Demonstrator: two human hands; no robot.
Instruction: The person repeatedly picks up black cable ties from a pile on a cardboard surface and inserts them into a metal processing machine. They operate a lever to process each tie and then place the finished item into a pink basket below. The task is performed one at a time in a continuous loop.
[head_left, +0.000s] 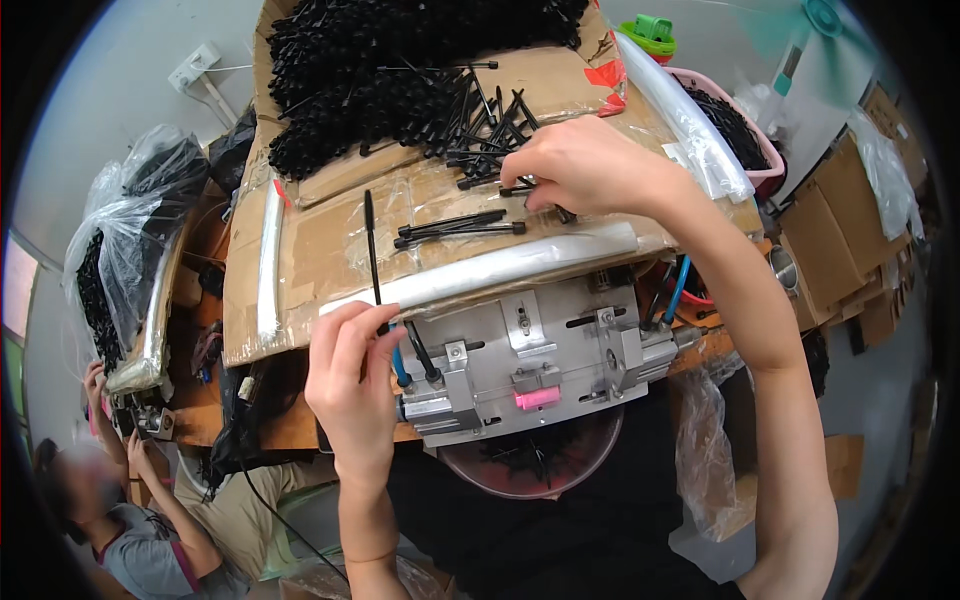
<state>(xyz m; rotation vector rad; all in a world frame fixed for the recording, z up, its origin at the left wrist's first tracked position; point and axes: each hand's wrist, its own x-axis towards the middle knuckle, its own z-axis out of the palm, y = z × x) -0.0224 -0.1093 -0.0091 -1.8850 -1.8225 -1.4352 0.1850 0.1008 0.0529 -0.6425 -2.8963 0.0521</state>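
Observation:
My left hand (350, 385) is closed in a pinch on the lower end of a thin black stick (370, 235), which stands nearly upright with its thicker tip at the top. On the sloping cardboard, my right hand (585, 170) reaches into loose black sticks (480, 115). Its fingers are bent together around the end of one stick (515, 191). Several more black sticks (460, 228) lie side by side between the hands. Below the cardboard sits a metal fixture (520, 350) with clamp blocks at either side and a pink block (538, 398) near its front edge.
A large heap of black sticks (360, 85) fills the cardboard box behind. Under the fixture is a round bowl (530, 490) holding black pieces. Blue tubes (679, 290) run beside the fixture. A pink basket (768, 160) stands at right. Another person (150, 540) works at lower left.

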